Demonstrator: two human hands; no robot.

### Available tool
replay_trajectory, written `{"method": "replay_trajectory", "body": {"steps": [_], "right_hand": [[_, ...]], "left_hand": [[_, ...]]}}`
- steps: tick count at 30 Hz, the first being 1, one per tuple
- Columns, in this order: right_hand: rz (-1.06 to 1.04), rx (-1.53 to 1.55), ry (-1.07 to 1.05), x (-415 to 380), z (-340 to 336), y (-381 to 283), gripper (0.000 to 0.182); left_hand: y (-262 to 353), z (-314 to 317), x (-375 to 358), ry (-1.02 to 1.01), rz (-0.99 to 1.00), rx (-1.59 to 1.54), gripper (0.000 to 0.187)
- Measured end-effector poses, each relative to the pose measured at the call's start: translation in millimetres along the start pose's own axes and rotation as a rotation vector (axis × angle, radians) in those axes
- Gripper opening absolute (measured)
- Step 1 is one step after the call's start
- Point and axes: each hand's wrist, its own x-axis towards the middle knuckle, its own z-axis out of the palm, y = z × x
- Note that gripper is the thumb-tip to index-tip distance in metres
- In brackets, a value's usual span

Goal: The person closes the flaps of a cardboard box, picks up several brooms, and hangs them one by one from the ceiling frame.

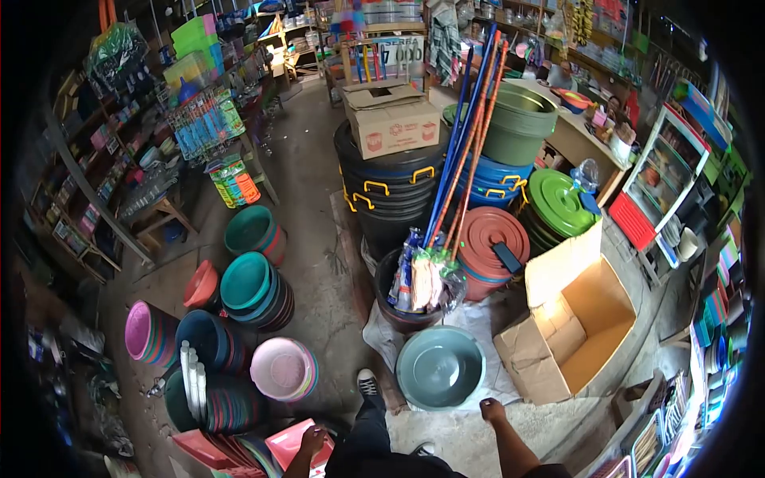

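Note:
My right hand (492, 411) hangs with curled fingers, and nothing shows in it. Just beyond it, a wide grey-green basin (440, 368) rests on pale sheeting on the floor. My left hand (314, 439) is also low, its fingers curled in and nothing visible in them; it overlaps a flat red plastic piece (291, 444) in this view. Next to that lie more red and green plastic pieces (215, 452). Left of my feet, a stack of tubs with a light pink one (283, 368) on top stands on the floor.
An open cardboard box (550, 358) sits at the right. Ahead, long blue and red poles (472, 135) rise beside stacked black bins (382, 187) topped by a carton (392, 127). Teal tubs (247, 283) stand left of the walkway (307, 159). Crowded shelves line both sides.

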Motion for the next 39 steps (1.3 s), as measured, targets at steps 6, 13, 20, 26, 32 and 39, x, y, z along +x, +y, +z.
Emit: {"method": "replay_trajectory", "body": {"steps": [6,13,20,26,32,39], "right_hand": [[-0.005,-0.046,-0.095,17,48,-72,0.054],[0.059,-0.066,-0.157,50,74,-141,0.052],[-0.020,0.020,-0.013,124,30,-249,0.042],[-0.025,0.155,0.058,207,-33,-337,0.049],[-0.164,0.340,0.397,371,-60,-369,0.048],[-0.206,0.516,0.639,488,-179,-456,0.064]], "left_hand": [[71,-21,101,-0.031,-0.130,-0.046,0.024],[204,-48,251,-0.009,-0.092,-0.088,0.022],[320,10,332,-0.117,0.265,-0.021,0.023],[402,92,364,-0.359,0.243,0.039,0.029],[468,141,394,-0.480,0.176,0.232,0.028],[545,170,430,-0.523,0.280,0.227,0.031]]}}
